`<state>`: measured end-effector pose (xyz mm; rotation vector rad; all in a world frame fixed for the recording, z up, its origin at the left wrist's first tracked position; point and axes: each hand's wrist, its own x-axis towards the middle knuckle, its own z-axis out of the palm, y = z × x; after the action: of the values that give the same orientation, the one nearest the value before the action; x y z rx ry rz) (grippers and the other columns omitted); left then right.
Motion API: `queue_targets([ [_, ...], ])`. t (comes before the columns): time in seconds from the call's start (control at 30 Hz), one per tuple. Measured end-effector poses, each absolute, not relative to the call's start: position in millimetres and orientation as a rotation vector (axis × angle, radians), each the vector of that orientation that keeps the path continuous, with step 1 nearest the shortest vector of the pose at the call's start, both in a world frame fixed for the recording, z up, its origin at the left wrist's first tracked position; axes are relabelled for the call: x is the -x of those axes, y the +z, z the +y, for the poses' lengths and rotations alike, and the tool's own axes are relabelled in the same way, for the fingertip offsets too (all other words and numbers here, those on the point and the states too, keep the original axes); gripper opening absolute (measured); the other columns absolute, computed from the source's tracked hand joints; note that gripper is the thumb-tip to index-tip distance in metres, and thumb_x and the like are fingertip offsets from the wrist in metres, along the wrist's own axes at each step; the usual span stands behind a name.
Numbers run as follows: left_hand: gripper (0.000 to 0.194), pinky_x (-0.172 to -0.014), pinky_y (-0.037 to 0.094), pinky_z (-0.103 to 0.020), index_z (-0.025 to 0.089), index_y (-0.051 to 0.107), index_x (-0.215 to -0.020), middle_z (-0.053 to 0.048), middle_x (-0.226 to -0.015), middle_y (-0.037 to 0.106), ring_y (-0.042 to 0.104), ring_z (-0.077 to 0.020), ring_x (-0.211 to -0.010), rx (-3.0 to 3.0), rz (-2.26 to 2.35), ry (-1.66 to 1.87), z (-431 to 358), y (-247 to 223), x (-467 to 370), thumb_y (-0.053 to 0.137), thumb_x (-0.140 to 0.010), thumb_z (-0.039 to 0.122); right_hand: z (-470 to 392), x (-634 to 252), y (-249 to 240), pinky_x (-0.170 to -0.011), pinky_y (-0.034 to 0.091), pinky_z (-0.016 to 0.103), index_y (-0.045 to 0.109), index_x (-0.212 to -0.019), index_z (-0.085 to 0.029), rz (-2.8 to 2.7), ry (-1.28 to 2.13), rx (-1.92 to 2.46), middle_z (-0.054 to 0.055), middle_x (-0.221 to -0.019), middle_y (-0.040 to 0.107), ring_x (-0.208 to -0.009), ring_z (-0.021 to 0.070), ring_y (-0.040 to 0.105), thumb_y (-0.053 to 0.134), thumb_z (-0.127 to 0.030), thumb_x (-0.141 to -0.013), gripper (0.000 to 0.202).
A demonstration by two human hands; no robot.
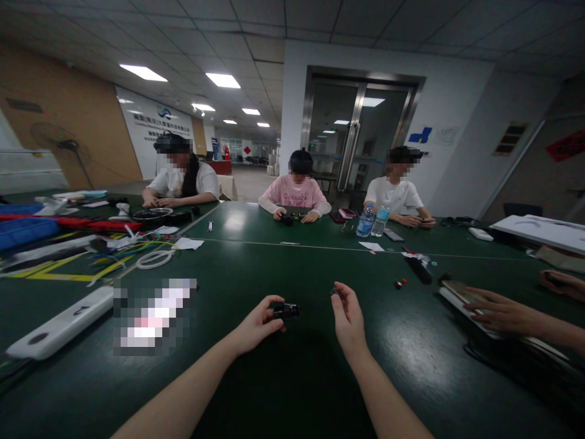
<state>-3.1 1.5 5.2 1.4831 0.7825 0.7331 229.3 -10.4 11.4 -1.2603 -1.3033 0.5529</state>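
Observation:
My left hand (261, 324) is closed around one end of a small black device (287, 311), whose other end points right over the green table (315, 256). To the right of it, and apart from it, my right hand (348, 314) pinches a tiny dark piece (335, 292) between thumb and fingertips. What that piece is cannot be made out. Both hands are just above the table surface.
A white power strip (64, 323) and a blurred-out bright item (158, 314) lie on the left, near cables (155, 259). Two bottles (379, 221) stand further back. Another person's hand (503, 311) rests on a book-like object at right. Three people sit opposite.

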Motion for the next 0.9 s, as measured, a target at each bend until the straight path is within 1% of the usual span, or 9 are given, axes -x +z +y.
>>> queue_targets([
  [0.13,0.044,-0.084,0.039,-0.040,0.023,0.032,-0.119,-0.005,-0.100,0.059,0.058,-0.0194,-0.089,-1.477,0.760,0.752,2.0,4.3,2.4,0.055,-0.080,0.026,-10.5,-231.3,11.5,-0.085,0.045,0.038,0.047,-0.113,-0.022,-1.283,0.528,1.237,0.007,-0.107,0.054,-0.098,0.0217,0.053,0.044,-0.040,-0.083,0.035],
  [0.43,0.044,-0.085,0.039,-0.040,0.024,0.032,-0.119,-0.005,-0.099,0.059,0.057,-0.0199,-0.092,-1.472,0.789,0.718,-0.3,10.7,3.4,0.053,-0.081,0.023,-10.5,-229.9,12.6,-0.082,0.045,0.035,0.049,-0.110,-0.021,-1.291,0.523,1.215,0.007,-0.105,0.056,-0.097,0.0212,0.054,0.048,-0.039,-0.081,0.034],
  [0.67,0.044,-0.086,0.039,-0.040,0.023,0.032,-0.119,-0.006,-0.100,0.059,0.058,-0.0200,-0.091,-1.469,0.784,0.733,-0.2,10.1,1.2,0.054,-0.080,0.023,-10.9,-227.3,14.4,-0.084,0.043,0.037,0.055,-0.100,-0.021,-1.375,0.520,1.243,0.005,-0.096,0.060,-0.092,0.0209,0.055,0.053,-0.037,-0.079,0.027],
  [0.9,0.042,-0.085,0.040,-0.039,0.023,0.032,-0.119,-0.006,-0.101,0.059,0.058,-0.0192,-0.091,-1.461,0.783,0.732,-1.7,12.3,1.3,0.052,-0.081,0.022,-14.7,-221.7,20.1,-0.084,0.043,0.037,0.058,-0.095,-0.022,-1.526,0.534,1.209,0.004,-0.093,0.059,-0.089,0.0197,0.056,0.055,-0.034,-0.078,0.021],
])
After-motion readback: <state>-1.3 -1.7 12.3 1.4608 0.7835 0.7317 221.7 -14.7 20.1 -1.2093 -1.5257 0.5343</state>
